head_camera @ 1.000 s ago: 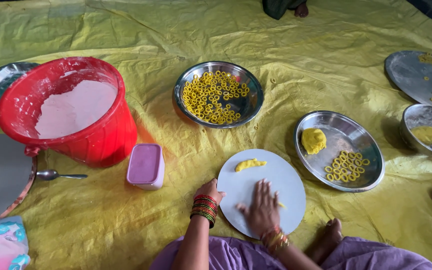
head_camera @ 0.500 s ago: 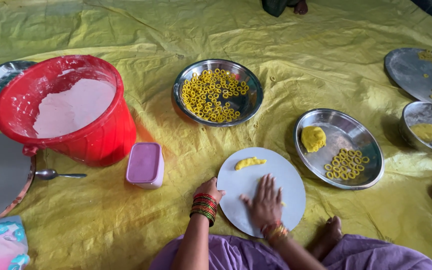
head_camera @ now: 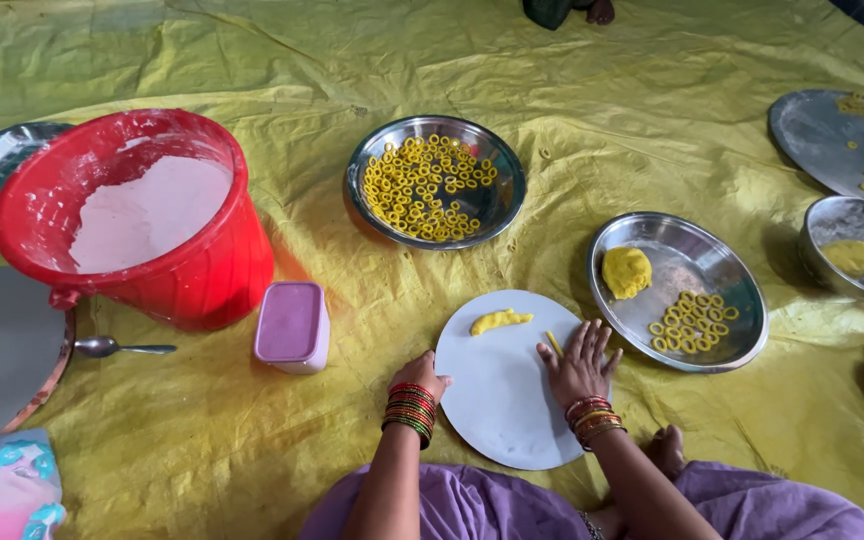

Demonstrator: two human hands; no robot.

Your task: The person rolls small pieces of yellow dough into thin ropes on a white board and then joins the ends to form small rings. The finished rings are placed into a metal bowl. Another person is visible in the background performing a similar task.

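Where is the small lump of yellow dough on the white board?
In the head view, the small yellow dough lump lies on the round white board's far edge, left of the right hand.

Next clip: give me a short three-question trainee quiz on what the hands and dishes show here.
1. True or false: the right hand lies flat, fingers spread, on the round white board.
2. Which dish holds both a yellow dough ball and small yellow dough rings?
A. the red plastic bucket
B. the steel plate right of the board
3. What does the left hand touch?

Key: 1 true; 2 B; 3 the board's left edge.
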